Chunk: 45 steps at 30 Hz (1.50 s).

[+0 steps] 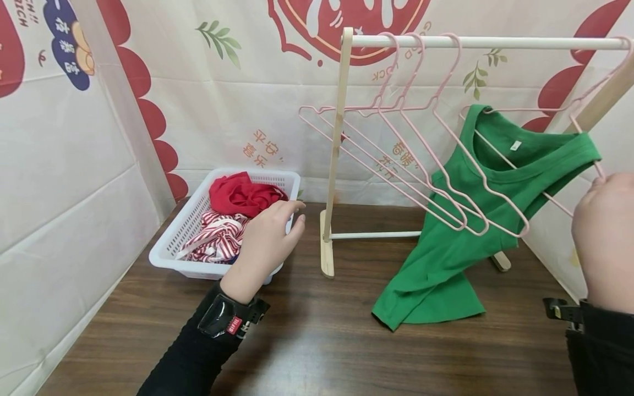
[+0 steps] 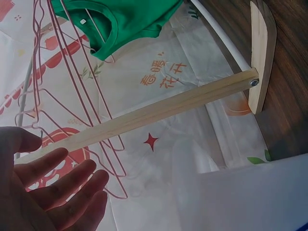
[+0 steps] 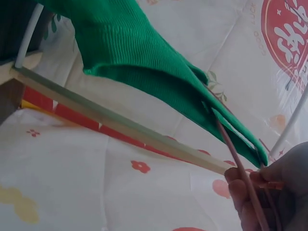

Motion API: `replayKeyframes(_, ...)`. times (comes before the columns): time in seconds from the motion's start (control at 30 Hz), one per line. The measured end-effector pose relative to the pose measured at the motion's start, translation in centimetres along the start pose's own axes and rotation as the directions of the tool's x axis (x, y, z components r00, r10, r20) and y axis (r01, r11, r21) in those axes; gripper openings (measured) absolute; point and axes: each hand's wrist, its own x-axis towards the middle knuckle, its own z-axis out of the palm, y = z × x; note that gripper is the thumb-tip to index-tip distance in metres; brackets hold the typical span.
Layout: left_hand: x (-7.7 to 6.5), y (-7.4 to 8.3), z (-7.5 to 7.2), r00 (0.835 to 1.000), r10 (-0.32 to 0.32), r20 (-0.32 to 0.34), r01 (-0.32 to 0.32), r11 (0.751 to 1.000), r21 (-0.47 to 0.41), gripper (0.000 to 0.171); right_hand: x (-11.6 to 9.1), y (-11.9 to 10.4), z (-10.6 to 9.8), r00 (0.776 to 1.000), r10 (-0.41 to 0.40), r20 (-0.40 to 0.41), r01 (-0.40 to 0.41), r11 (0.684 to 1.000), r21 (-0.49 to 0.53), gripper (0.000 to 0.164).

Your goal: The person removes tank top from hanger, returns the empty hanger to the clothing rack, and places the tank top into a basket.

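Observation:
A green tank top (image 1: 446, 269) hangs on a pink hanger (image 1: 530, 110) at the right end of the rack. My right hand (image 1: 606, 231) is at that hanger's near end. In the right wrist view, the fingers of the right hand (image 3: 260, 192) curl round the pink wire beside the top's green strap (image 3: 236, 130). Over the right edge of a white basket (image 1: 160, 256), my left hand (image 1: 267, 236) holds nothing. Its fingers lie relaxed and slightly bent in the left wrist view. The basket contains a red garment (image 1: 242, 195) and a red-and-white striped one (image 1: 218, 236).
Several bare pink hangers (image 1: 448, 190) hang from the rack's white rail (image 1: 495, 42), left of the green top. A wooden rack post (image 1: 337, 143) stands between basket and top. Printed cloth (image 1: 163, 55) walls the brown table (image 1: 317, 341) at the back and sides.

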Motion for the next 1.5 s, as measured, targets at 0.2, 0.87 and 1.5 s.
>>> replayKeyframes(0.2, 0.0, 0.0, -0.1, 1.000, -0.008, 0.003, 0.008, 1.000, -0.012, 0.024, -0.3, -0.3, 0.3, 0.991, 0.092, -0.097, -0.062, 0.959, 0.275, 0.054)
replayKeyframes(0.87, 0.9, 0.5, 0.0, 0.999, 0.044, 0.022, -0.045, 0.998, 0.044, 0.026, 1.1, -1.6, 0.0, 0.998, 0.062, -0.002, -0.058, 0.936, 0.346, 0.057)
replayKeyframes(1.5, 2.0, 2.9, -0.3, 0.991, 0.128, -0.047, -0.129, 0.992, -0.012, 0.026, -0.8, -1.3, 1.3, 0.975, 0.040, -0.217, 0.049, 0.920, 0.389, 0.051)
